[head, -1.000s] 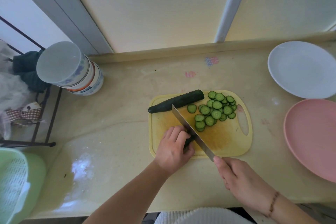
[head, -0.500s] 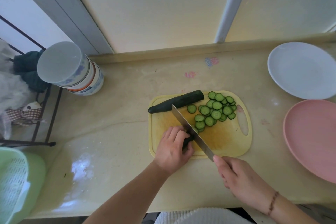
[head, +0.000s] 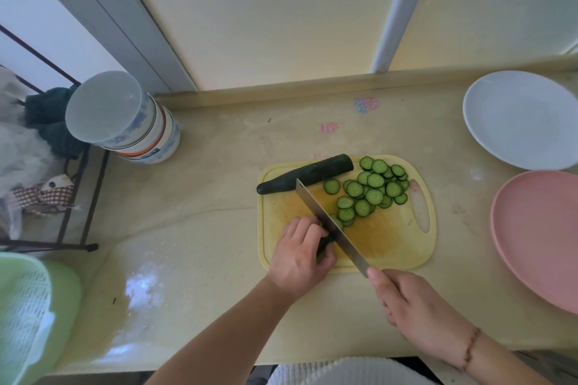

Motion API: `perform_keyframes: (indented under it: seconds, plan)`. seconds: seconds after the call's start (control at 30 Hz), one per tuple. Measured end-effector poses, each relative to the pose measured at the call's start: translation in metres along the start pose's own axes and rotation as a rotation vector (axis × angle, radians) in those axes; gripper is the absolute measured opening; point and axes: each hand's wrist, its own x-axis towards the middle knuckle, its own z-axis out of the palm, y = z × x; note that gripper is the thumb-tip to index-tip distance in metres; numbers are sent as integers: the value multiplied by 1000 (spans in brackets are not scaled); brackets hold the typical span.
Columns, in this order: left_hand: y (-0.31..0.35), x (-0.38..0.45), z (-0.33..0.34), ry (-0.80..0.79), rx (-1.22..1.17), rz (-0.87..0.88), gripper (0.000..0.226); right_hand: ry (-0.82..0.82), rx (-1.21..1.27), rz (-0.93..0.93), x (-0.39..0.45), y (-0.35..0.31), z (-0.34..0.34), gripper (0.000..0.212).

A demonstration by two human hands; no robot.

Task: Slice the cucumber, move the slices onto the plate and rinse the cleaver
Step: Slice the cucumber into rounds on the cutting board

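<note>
Left hand (head: pixel 300 256) curls round a dark cucumber stub (head: pixel 323 247) on the yellow plastic cutting board (head: pixel 391 247), right hand (head: pixel 406 303) gripping the steel cleaver (head: pixel 328 225); fingertips could get nicked

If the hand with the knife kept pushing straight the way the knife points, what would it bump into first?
Probably the left hand, which holds the cucumber stub right beside the cleaver. The right hand points up and left along the blade. Further on lies the long cucumber piece. Depth is hard to judge.
</note>
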Motion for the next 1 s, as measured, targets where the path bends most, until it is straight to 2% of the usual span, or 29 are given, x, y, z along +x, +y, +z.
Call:
perform_keyframes:
  seconds: [0.37, 0.6, 1.0]
  plan:
    - [1, 0, -4, -6, -18, -29, 16, 1, -12, 13, 9, 1, 3, 58]
    - [2, 0, -2, 1, 8, -33, 16, 8, 88, -2, -7, -3, -3, 55]
    - [2, 1, -2, 1, 18, -30, 15, -7, 52, -4, -7, -5, -4, 58]
